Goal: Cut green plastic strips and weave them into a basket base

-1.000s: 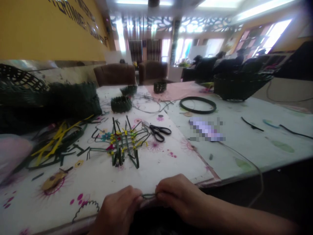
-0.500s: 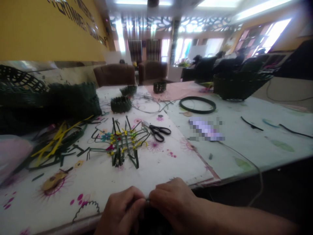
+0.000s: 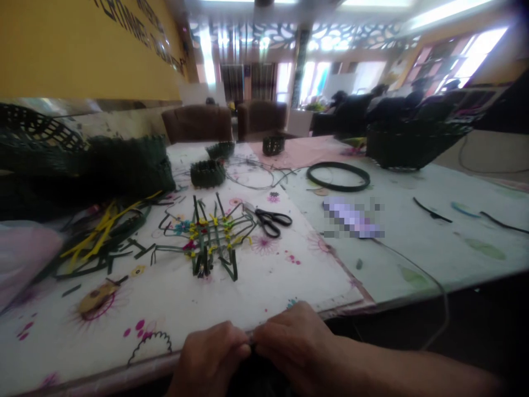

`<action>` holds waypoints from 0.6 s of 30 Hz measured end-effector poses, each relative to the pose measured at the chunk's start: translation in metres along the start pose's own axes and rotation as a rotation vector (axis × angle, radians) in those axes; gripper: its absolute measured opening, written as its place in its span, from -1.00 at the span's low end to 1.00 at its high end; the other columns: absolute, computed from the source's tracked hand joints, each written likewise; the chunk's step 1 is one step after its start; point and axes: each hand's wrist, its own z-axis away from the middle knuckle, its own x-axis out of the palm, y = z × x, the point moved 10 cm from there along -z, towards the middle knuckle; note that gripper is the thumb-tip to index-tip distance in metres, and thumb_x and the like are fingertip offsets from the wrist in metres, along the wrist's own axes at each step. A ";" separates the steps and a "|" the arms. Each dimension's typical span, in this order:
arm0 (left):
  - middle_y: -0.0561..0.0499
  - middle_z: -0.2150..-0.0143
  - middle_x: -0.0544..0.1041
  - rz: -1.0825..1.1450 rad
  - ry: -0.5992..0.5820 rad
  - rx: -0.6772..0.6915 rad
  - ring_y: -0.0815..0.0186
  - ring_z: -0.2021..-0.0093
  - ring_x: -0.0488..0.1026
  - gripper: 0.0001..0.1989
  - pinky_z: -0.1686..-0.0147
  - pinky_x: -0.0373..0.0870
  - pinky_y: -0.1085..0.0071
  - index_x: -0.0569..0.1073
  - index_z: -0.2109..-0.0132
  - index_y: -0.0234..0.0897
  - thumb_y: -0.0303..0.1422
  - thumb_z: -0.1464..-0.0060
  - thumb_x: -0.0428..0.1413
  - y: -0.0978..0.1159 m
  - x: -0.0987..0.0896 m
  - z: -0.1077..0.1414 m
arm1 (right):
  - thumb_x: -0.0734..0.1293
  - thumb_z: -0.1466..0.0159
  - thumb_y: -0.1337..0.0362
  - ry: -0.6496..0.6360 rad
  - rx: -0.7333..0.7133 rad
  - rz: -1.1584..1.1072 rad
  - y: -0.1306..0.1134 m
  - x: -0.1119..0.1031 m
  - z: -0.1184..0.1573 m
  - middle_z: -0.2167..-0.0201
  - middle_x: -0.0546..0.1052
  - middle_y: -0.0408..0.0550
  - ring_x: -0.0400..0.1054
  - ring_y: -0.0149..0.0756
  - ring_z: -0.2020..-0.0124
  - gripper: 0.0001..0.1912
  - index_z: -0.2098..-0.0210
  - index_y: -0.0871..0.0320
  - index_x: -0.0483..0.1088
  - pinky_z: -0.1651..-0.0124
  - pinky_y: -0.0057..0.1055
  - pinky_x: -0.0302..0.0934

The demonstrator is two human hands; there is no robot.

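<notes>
My left hand (image 3: 210, 353) and my right hand (image 3: 291, 342) meet at the table's front edge, fingertips almost touching. Both are closed in a pinch; whatever lies between the fingers is too small and dark to make out. Beyond them on the floral cloth lies a woven piece of dark green strips (image 3: 212, 234), its crossings marked with yellow ties and its strip ends sticking out. Black-handled scissors (image 3: 273, 220) rest just right of it. Nearer to my left hand, a dark wavy line (image 3: 151, 339) curves on the cloth by the edge.
Loose green strips and yellow strips (image 3: 103, 237) lie at left, near a tan wooden-looking piece (image 3: 97, 298). Large dark baskets (image 3: 132, 165) stand behind. Farther off are a small basket (image 3: 208, 173), a dark ring (image 3: 338, 176), and a wide basket (image 3: 413, 146). A cable (image 3: 413, 264) runs off the edge.
The view has shifted slightly, so the table things sit a little farther right. My left hand has turned a bit and lowered, its knuckles now more on top; both hands stay together.
</notes>
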 end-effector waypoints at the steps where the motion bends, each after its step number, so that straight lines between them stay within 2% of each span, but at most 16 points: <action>1: 0.18 0.56 0.45 -0.002 0.002 -0.001 0.52 0.58 0.40 -0.75 0.55 0.28 0.65 0.40 0.36 -0.19 -0.31 -0.31 -0.02 -0.001 0.001 0.001 | 0.14 -0.29 0.33 -0.018 0.028 -0.008 0.004 0.003 0.001 0.61 0.38 -0.18 0.09 -0.46 0.62 -0.77 0.50 0.14 0.22 0.52 -0.45 -0.13; 3: 0.17 0.51 0.47 0.005 -0.028 -0.019 0.49 0.53 0.45 -0.79 0.49 0.33 0.65 0.43 0.32 -0.17 -0.31 -0.30 -0.01 -0.008 0.004 0.002 | 0.15 -0.30 0.31 -0.039 0.089 -0.034 0.012 0.006 0.002 0.60 0.40 -0.17 0.12 -0.46 0.60 -0.77 0.50 0.15 0.24 0.51 -0.45 -0.11; 5: 0.10 0.37 0.55 -0.021 -0.041 -0.032 0.43 0.40 0.51 -0.82 0.39 0.41 0.60 0.47 0.18 -0.16 -0.22 -0.28 0.02 -0.018 0.001 0.000 | 0.16 -0.31 0.30 -0.027 0.171 -0.108 0.024 0.000 0.002 0.60 0.39 -0.17 0.15 -0.47 0.59 -0.75 0.49 0.16 0.27 0.49 -0.48 -0.07; 7: -0.01 0.20 0.57 -0.123 0.032 -0.056 0.31 0.21 0.55 -0.72 0.22 0.48 0.48 0.46 0.06 -0.20 -0.13 -0.22 0.06 -0.033 -0.014 -0.003 | 0.16 -0.34 0.26 0.039 0.273 -0.200 0.040 -0.017 -0.001 0.60 0.36 -0.19 0.16 -0.47 0.57 -0.72 0.48 0.17 0.32 0.47 -0.51 -0.03; 9: -0.07 0.14 0.57 -0.250 0.147 -0.122 0.23 0.10 0.54 -0.76 0.10 0.47 0.38 0.47 0.10 -0.22 -0.18 -0.21 0.08 -0.052 -0.033 -0.007 | 0.18 -0.36 0.21 0.147 0.370 -0.257 0.057 -0.040 -0.006 0.59 0.34 -0.19 0.18 -0.46 0.53 -0.71 0.44 0.18 0.36 0.44 -0.52 0.02; 11: -0.09 0.11 0.55 -0.307 0.195 -0.157 0.20 0.06 0.52 -0.80 0.04 0.46 0.31 0.46 0.12 -0.23 -0.23 -0.21 0.06 -0.067 -0.041 -0.012 | 0.20 -0.34 0.18 0.248 0.423 -0.285 0.072 -0.061 -0.013 0.56 0.33 -0.18 0.17 -0.43 0.49 -0.71 0.42 0.20 0.40 0.41 -0.51 0.04; 13: -0.11 0.08 0.54 -0.327 0.190 -0.215 0.17 0.04 0.51 -0.81 0.02 0.45 0.26 0.44 0.14 -0.23 -0.25 -0.20 0.04 -0.081 -0.038 -0.016 | 0.22 -0.32 0.18 0.305 0.462 -0.330 0.085 -0.070 -0.021 0.56 0.28 -0.20 0.12 -0.44 0.50 -0.72 0.42 0.20 0.42 0.43 -0.49 0.01; 15: -0.11 0.07 0.54 -0.346 0.155 -0.289 0.15 0.04 0.52 -0.81 0.02 0.46 0.22 0.43 0.14 -0.24 -0.25 -0.19 0.03 -0.096 -0.029 -0.019 | 0.24 -0.29 0.19 0.334 0.504 -0.394 0.097 -0.070 -0.028 0.59 0.21 -0.23 0.03 -0.46 0.55 -0.73 0.43 0.20 0.43 0.49 -0.49 -0.06; 18: -0.16 -0.10 0.49 -0.407 0.127 -0.322 0.10 -0.11 0.46 -0.68 -0.10 0.41 0.13 0.39 -0.04 -0.26 -0.26 -0.17 0.03 -0.110 -0.018 -0.021 | 0.26 -0.26 0.18 0.366 0.579 -0.528 0.115 -0.065 -0.035 0.66 0.11 -0.28 -0.07 -0.49 0.61 -0.75 0.45 0.20 0.42 0.56 -0.50 -0.18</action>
